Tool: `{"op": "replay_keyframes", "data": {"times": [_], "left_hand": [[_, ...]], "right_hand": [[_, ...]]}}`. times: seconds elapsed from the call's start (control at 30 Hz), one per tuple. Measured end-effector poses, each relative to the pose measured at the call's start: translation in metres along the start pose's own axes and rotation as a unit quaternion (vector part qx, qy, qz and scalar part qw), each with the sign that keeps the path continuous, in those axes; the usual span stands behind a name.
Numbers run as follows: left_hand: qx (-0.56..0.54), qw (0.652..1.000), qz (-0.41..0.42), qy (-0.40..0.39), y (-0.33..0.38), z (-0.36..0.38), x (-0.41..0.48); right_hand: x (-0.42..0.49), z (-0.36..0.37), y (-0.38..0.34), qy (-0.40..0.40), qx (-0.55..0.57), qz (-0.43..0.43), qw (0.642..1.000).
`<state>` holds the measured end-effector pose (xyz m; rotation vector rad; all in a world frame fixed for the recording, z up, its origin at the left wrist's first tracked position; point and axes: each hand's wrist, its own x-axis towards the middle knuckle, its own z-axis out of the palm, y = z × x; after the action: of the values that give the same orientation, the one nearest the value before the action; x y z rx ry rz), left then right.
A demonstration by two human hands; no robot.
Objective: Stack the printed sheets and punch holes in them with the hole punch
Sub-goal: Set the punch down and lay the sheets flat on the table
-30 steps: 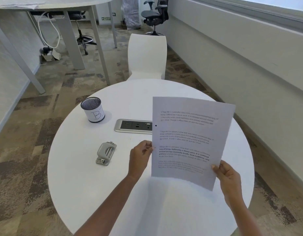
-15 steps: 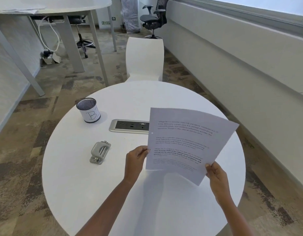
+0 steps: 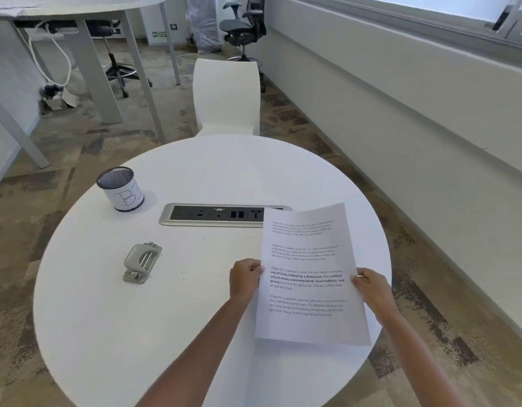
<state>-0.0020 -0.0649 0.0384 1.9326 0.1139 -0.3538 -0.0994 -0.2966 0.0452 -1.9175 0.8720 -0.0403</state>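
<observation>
Since a second ago the sheets have dropped from tilted-up to nearly flat over the desk, left hand and right hand each with a grip pinched on a side edge, so I'd square the edges before reaching for the hole punch off to the left.

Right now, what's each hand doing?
Left hand: closed, pinching the left edge of the printed sheets.
Right hand: closed on the sheets' right edge.
</observation>
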Motion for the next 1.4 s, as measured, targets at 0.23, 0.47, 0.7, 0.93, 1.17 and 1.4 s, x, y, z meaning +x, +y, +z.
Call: {"op": "replay_keyframes", "data": {"times": [0.23,0.47,0.7,0.93,1.17,1.4], "left_hand": [[0.044,0.998,-0.041,-0.03,-0.008,0.03,-0.011],[0.151,0.987,0.007,-0.063,-0.009,0.038,-0.019],[0.269,0.957,0.025,-0.109,-0.008,0.041,-0.022],[0.326,0.938,0.04,-0.113,-0.008,0.04,-0.019],[0.346,0.929,0.065,-0.114,-0.013,0.031,-0.02],[0.355,0.931,0.086,-0.024,-0.032,-0.007,-0.02]], "right_hand": [[0.012,-0.011,0.023,0.001,-0.039,0.062,0.997],[0.014,-0.014,0.038,0.018,-0.075,0.073,0.994],[0.013,-0.014,0.044,0.037,-0.093,0.075,0.992],[0.01,-0.01,0.043,0.067,-0.135,0.051,0.987],[0.008,-0.004,0.045,0.106,-0.145,0.012,0.984],[-0.001,0.026,0.025,0.12,-0.13,-0.063,0.982]]}}
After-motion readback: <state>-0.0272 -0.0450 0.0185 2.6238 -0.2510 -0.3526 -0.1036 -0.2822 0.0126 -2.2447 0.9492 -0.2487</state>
